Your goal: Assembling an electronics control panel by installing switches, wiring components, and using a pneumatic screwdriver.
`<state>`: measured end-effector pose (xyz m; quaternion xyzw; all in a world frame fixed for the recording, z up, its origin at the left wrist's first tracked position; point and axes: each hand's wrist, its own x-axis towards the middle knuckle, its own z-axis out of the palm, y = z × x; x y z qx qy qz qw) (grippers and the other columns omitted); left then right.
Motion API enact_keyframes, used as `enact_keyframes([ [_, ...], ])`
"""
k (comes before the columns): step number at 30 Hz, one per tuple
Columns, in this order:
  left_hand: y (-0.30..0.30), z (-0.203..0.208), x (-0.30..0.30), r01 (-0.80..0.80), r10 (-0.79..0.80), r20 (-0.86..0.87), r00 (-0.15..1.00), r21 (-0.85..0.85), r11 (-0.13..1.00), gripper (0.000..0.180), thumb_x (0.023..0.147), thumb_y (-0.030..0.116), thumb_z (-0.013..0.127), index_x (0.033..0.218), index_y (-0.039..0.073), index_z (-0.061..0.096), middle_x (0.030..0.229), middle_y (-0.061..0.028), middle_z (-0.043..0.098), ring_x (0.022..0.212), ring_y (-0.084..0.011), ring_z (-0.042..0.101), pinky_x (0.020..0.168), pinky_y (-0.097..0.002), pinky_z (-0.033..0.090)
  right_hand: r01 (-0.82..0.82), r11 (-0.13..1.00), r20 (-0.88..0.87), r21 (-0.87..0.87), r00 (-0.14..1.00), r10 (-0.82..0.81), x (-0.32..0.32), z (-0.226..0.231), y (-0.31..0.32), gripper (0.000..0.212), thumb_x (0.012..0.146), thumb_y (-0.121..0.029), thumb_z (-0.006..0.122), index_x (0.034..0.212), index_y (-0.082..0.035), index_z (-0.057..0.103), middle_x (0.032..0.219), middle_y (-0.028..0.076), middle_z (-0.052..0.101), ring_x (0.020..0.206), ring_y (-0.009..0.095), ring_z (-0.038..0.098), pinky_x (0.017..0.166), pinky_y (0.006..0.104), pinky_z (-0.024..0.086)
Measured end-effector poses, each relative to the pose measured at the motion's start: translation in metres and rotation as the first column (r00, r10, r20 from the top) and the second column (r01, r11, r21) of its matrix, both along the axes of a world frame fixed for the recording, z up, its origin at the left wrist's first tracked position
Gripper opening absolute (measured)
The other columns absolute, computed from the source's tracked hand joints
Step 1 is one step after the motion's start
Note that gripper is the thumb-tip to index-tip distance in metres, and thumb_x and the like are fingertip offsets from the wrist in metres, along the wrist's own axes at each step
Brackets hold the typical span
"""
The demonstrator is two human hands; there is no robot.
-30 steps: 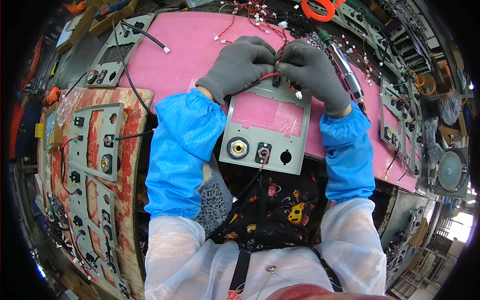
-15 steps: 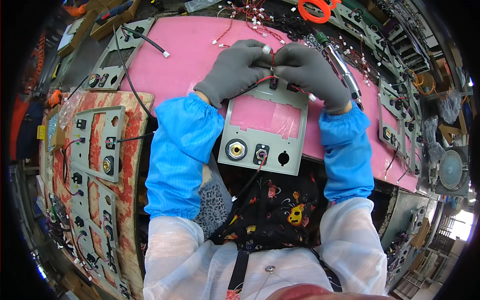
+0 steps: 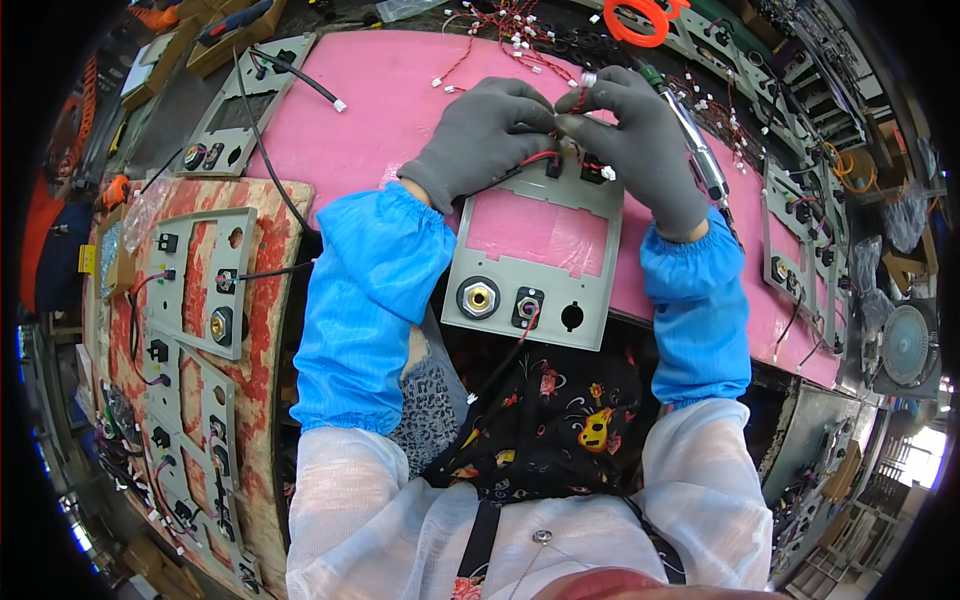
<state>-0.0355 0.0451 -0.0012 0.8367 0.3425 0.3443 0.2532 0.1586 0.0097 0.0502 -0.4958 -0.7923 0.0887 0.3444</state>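
Observation:
My left hand (image 3: 487, 138), in a grey glove, is closed near the far edge of a grey metal panel (image 3: 459, 290); what its fingertips grip is hidden. A red wire (image 3: 537, 158) with a black sheath runs from under that hand to a black switch (image 3: 554, 165) on the panel. My right hand (image 3: 640, 145), gloved alike, pinches a twisted red-and-black wire (image 3: 579, 101). A white connector (image 3: 588, 79) shows above its fingers. The panel lies tilted toward me, with a brass-centred round fitting (image 3: 478, 298), a black socket (image 3: 528, 307) and a bare round hole.
A pink work surface (image 3: 370, 110) lies under the panel. A power screwdriver (image 3: 697, 145) rests beyond my right hand. Loose wires with white connectors (image 3: 520, 35) and an orange coil (image 3: 636, 22) are at the back. Similar panels (image 3: 200, 280) lie left on a worn board, others (image 3: 790, 240) right.
The white connector has shifted from my left fingertips to above my right fingers. My right hand has lifted slightly away, its fingers more spread. The panel has moved slightly right.

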Motion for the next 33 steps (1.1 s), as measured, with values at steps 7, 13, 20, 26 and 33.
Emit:
enact_keyframes([
  [7, -0.002, 0.0, -0.001, -0.02, 0.023, -0.045, 0.999, 0.068, 0.997, 0.022, 0.081, 0.02, 0.074, 0.099, 0.008, 0.073, 0.112, -0.0083, 0.064, 0.107, -0.0237, 0.06, 0.09, -0.0345, 0.051, -0.197, 0.962, 0.078, -0.189, 0.974, 0.215, 0.004, 0.012, -0.009, 0.016, 0.074, -0.013, 0.074, 0.089, -0.007, 0.074, 0.087, 0.006, 0.061, 0.085, 0.021, 0.06, 0.072, 0.035, 0.049],
  [13, 0.0, 0.0, 0.0, -0.007, 0.009, -0.046, 0.999, 0.034, 0.999, 0.023, 0.08, 0.02, 0.074, 0.099, 0.008, 0.073, 0.107, -0.0085, 0.066, 0.108, -0.0232, 0.06, 0.091, -0.0349, 0.05, -0.214, 0.913, -0.229, -0.348, 0.963, 0.138, 0.017, 0.009, -0.004, 0.023, 0.08, -0.012, 0.067, 0.1, -0.003, 0.072, 0.089, 0.008, 0.061, 0.083, 0.019, 0.062, 0.075, 0.0322, 0.05],
  [20, 0.004, -0.003, 0.001, -0.007, 0.011, -0.047, 0.999, 0.077, 0.997, 0.021, 0.078, 0.016, 0.073, 0.097, 0.006, 0.073, 0.102, -0.0058, 0.067, 0.104, -0.0234, 0.06, 0.088, -0.0345, 0.05, -0.129, 0.938, -0.19, -0.32, 0.979, 0.07, 0.011, -0.011, 0.011, 0.02, 0.081, -0.016, 0.069, 0.092, 0.0, 0.07, 0.085, 0.009, 0.062, 0.076, 0.017, 0.062, 0.069, 0.0314, 0.049],
  [26, 0.002, 0.0, 0.001, -0.01, 0.012, -0.049, 0.999, 0.029, 1.0, 0.02, 0.077, 0.015, 0.073, 0.096, 0.006, 0.073, 0.101, -0.0054, 0.067, 0.101, -0.023, 0.061, 0.086, -0.0345, 0.052, -0.157, 0.91, -0.199, -0.383, 0.976, 0.084, 0.014, -0.008, 0.011, 0.021, 0.081, -0.019, 0.072, 0.091, 0.001, 0.071, 0.082, 0.008, 0.062, 0.072, 0.014, 0.061, 0.065, 0.0296, 0.05],
  [33, 0.003, 0.0, 0.002, -0.008, 0.011, -0.082, 0.997, 0.036, 0.999, 0.02, 0.077, 0.017, 0.075, 0.096, 0.008, 0.073, 0.104, -0.0073, 0.066, 0.101, -0.0236, 0.062, 0.086, -0.0343, 0.052, -0.197, 0.911, -0.233, -0.363, 0.966, 0.116, 0.013, -0.007, 0.009, 0.02, 0.083, -0.017, 0.071, 0.09, 0.002, 0.07, 0.068, 0.005, 0.064, 0.064, 0.011, 0.061, 0.06, 0.0274, 0.05],
])
